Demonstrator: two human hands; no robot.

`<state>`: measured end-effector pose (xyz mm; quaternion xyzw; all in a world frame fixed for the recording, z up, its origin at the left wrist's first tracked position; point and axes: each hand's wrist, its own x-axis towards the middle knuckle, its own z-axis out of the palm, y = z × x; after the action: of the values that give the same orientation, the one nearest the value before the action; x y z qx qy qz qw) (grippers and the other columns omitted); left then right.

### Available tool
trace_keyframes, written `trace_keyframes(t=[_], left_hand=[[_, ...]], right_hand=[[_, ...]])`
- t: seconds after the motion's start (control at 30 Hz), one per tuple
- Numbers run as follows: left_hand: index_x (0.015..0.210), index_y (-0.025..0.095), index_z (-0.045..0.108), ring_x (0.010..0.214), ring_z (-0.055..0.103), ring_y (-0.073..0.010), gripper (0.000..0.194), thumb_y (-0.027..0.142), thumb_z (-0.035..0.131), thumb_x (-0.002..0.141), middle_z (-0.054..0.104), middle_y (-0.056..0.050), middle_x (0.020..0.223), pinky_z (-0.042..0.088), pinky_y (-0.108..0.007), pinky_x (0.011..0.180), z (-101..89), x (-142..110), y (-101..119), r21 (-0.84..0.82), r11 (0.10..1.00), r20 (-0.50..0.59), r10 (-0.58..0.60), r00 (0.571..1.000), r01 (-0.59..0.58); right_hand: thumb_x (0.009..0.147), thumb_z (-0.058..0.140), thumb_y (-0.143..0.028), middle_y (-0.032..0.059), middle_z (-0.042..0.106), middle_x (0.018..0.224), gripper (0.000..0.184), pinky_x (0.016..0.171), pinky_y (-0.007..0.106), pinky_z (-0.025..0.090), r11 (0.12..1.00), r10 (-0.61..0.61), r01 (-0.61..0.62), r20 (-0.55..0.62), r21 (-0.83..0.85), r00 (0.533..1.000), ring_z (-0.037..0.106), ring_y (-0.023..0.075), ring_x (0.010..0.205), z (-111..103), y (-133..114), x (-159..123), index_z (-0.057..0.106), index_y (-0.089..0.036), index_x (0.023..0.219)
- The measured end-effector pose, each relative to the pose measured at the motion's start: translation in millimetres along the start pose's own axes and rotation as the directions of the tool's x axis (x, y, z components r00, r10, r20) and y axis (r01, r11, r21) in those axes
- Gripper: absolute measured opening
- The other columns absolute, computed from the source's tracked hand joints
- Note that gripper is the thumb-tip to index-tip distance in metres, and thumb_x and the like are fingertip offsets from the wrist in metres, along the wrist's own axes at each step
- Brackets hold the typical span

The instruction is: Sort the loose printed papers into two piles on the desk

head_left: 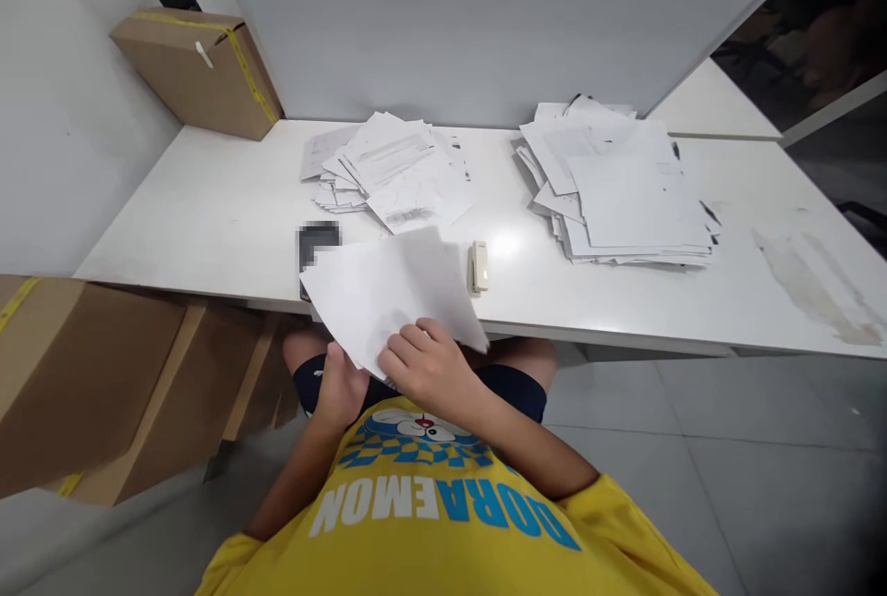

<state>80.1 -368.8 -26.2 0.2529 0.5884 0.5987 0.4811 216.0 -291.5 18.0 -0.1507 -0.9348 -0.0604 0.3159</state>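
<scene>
Several white sheets of paper (388, 286) are held in a tilted stack over the table's front edge, above my lap. My left hand (343, 390) grips their near left corner, thumb on top and fingers hidden underneath. Curled fingers of my right hand (426, 365) close on the near edge, a little to the right. Just beyond the sheets' right side lies a small cream stapler (478, 268). A dark, partly pixelated object (320, 234) is partly covered by the sheets' left side.
A loose paper pile (394, 166) lies at the back middle, and a taller one (630, 194) stands to the right. One cardboard box (200, 69) leans in the back left corner of the white table (200, 208). More boxes (90, 365) are below left.
</scene>
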Motion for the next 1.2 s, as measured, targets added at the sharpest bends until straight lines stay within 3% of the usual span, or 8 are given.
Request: trace_keyframes(t=[0.17,0.3,0.43,0.63,0.73,0.9,1.1,1.2], left_hand=[[0.123,0.019,0.067,0.111,0.068,-0.0321,0.064,0.056,0.079,0.072,0.074,-0.010,0.116,0.059,-0.041,0.091,-8.3,19,-5,-0.307,0.945,-0.028,-0.124,0.992,0.109],[0.118,0.014,0.069,0.099,0.072,-0.0265,0.044,0.043,0.069,0.085,0.076,-0.010,0.110,0.060,-0.035,0.083,-7.7,26,-19,-0.475,0.857,-0.069,-0.264,0.962,0.201],[0.120,0.012,0.067,0.089,0.073,-0.0219,0.034,0.032,0.054,0.097,0.078,-0.009,0.100,0.060,-0.031,0.078,-4.0,30,-27,-0.553,0.797,-0.101,-0.355,0.929,0.244],[0.134,0.011,0.060,0.095,0.073,-0.0256,0.044,0.035,0.039,0.103,0.077,-0.013,0.109,0.061,-0.038,0.082,-0.5,27,-22,-0.593,0.743,-0.056,-0.422,0.905,0.310],[0.134,0.011,0.060,0.089,0.073,-0.0230,0.043,0.032,0.038,0.104,0.077,-0.012,0.106,0.061,-0.034,0.077,1.3,26,-22,-0.601,0.732,-0.032,-0.424,0.905,0.321],[0.137,0.014,0.059,0.095,0.073,-0.0233,0.044,0.034,0.038,0.105,0.077,-0.011,0.107,0.061,-0.035,0.085,4.4,23,-31,-0.610,0.717,-0.006,-0.429,0.903,0.337],[0.143,0.016,0.053,0.120,0.065,-0.0309,0.054,0.048,0.033,0.105,0.073,-0.014,0.122,0.057,-0.048,0.098,5.9,14,-36,-0.638,0.703,0.070,-0.355,0.932,0.315],[0.142,0.012,0.053,0.124,0.062,-0.0326,0.059,0.050,0.027,0.105,0.071,-0.017,0.123,0.054,-0.052,0.101,6.4,10,-34,-0.647,0.692,0.100,-0.340,0.935,0.321]], right_hand=[[0.096,0.055,-0.017,0.0007,0.050,0.065,0.028,0.068,0.033,0.031,0.997,-0.056,0.057,-0.018,0.059,0.998,0.040,0.0178,0.068,25,12,-14,0.052,-0.022,0.069],[0.098,0.058,-0.031,0.0005,0.047,0.062,0.037,0.065,0.032,0.028,0.988,-0.022,0.034,-0.083,0.150,0.996,0.038,0.0173,0.067,39,17,-28,0.050,-0.021,0.064],[0.100,0.052,-0.028,0.0007,0.045,0.060,0.039,0.064,0.033,0.027,0.976,0.068,-0.044,-0.110,0.215,0.992,0.037,0.0172,0.065,41,23,-35,0.046,-0.021,0.062],[0.100,0.049,-0.028,0.0010,0.049,0.064,0.033,0.064,0.031,0.030,0.884,0.262,-0.268,0.069,0.382,0.963,0.042,0.0168,0.066,40,27,-37,0.042,-0.023,0.068],[0.100,0.047,-0.035,-0.0017,0.043,0.059,0.041,0.064,0.030,0.031,0.738,0.299,-0.370,0.218,0.565,0.929,0.040,0.0149,0.062,44,22,-35,0.032,-0.023,0.064],[0.095,0.040,-0.068,-0.0027,0.036,0.055,0.059,0.058,0.029,0.029,0.353,0.342,-0.576,0.471,0.738,0.813,0.037,0.0130,0.056,48,13,-32,0.030,-0.023,0.058],[0.082,0.037,-0.086,-0.0037,0.027,0.053,0.069,0.053,0.029,0.024,-0.017,0.409,-0.751,0.690,0.660,0.597,0.027,0.0112,0.053,42,18,-31,0.026,-0.024,0.054],[0.079,0.042,-0.085,-0.0036,0.031,0.052,0.068,0.054,0.029,0.028,-0.085,0.346,-0.771,0.744,0.631,0.571,0.030,0.0116,0.053,36,23,-28,0.031,-0.024,0.053]])
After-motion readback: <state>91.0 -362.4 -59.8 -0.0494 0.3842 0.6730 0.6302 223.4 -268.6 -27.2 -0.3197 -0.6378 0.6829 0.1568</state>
